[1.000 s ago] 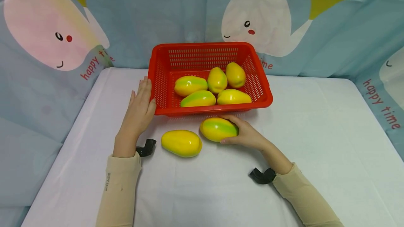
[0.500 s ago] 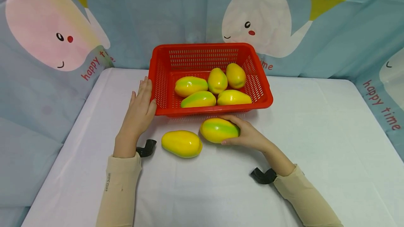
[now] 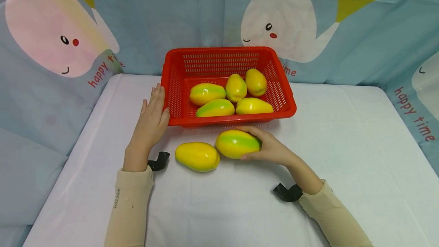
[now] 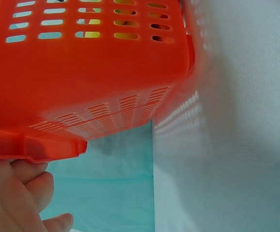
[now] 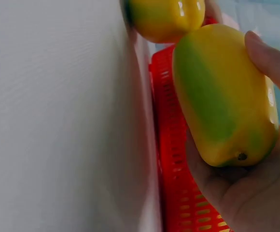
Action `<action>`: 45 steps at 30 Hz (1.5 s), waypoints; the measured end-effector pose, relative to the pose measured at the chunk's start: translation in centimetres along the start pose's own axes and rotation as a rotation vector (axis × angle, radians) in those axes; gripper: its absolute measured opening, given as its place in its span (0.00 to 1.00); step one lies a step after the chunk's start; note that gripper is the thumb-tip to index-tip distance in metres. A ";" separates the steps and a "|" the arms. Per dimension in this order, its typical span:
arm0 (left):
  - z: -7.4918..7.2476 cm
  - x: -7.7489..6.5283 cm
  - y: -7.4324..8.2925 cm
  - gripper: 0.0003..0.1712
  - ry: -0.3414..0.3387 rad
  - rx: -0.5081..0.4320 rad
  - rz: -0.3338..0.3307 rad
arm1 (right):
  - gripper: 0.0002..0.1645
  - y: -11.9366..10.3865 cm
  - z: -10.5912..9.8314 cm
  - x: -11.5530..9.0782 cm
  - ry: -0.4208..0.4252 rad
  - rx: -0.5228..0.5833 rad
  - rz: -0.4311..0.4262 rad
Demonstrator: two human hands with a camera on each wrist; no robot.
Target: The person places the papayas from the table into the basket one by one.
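My right hand (image 3: 269, 146) holds a yellow-green papaya (image 3: 236, 144), thumb on the near side and fingers on the far side. In the right wrist view this papaya (image 5: 222, 96) appears slightly off the table. A yellower papaya (image 3: 197, 156) lies on the cloth just to its left. Behind them stands a red plastic basket (image 3: 233, 119) with several papayas (image 3: 207, 93) inside. My left hand (image 3: 151, 119) rests against the basket's left side with straight fingers. In the left wrist view, its fingers (image 4: 39, 188) lie by the basket rim (image 4: 43, 153).
A white cloth (image 3: 219, 209) covers the table. A blue curtain (image 3: 171, 10) printed with whales hangs right behind the basket. Black camera mounts (image 3: 288, 193) stick out at both wrists.
My right hand has drawn the papaya a little toward me, and it looks slightly raised. The left hand and the basket have stayed put.
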State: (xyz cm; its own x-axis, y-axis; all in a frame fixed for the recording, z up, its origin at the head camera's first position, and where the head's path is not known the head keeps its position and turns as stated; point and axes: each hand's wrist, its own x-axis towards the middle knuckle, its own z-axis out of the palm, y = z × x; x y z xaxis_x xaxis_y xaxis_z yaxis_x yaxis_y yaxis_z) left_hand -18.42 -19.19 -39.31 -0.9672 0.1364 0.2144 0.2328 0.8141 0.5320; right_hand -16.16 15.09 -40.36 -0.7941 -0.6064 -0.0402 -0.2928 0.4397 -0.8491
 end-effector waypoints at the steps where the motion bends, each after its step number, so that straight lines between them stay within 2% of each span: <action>1: 0.0 0.0 0.0 0.35 0.001 -0.001 0.001 | 0.46 -0.1 0.0 0.0 -0.002 0.002 -0.001; 20: -0.3 -0.1 -0.1 0.35 0.009 0.001 0.005 | 0.45 -2.0 -0.1 -0.6 -0.041 0.034 -0.046; 26: -0.3 0.0 0.0 0.35 0.010 -0.006 0.009 | 0.45 -3.0 -0.3 -0.9 -0.050 0.045 -0.083; 37: -0.2 0.0 0.1 0.35 -0.009 -0.005 -0.005 | 0.46 -4.9 -1.6 -1.0 -0.026 0.056 -0.163; 41: -0.3 0.1 0.1 0.35 -0.012 -0.006 -0.004 | 0.46 -5.5 -2.2 -0.5 -0.009 0.055 -0.221; 45: -0.2 0.0 0.1 0.35 -0.011 0.000 0.001 | 0.46 -6.1 -2.9 0.2 0.031 0.029 -0.227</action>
State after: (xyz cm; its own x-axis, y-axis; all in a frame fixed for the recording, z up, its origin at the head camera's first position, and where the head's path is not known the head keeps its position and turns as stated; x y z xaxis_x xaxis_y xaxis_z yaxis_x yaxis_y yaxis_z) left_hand -18.38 -19.20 -39.09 -0.9681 0.1433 0.2054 0.2333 0.8140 0.5319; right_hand -16.10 14.16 -33.66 -0.7255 -0.6671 0.1691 -0.4505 0.2746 -0.8495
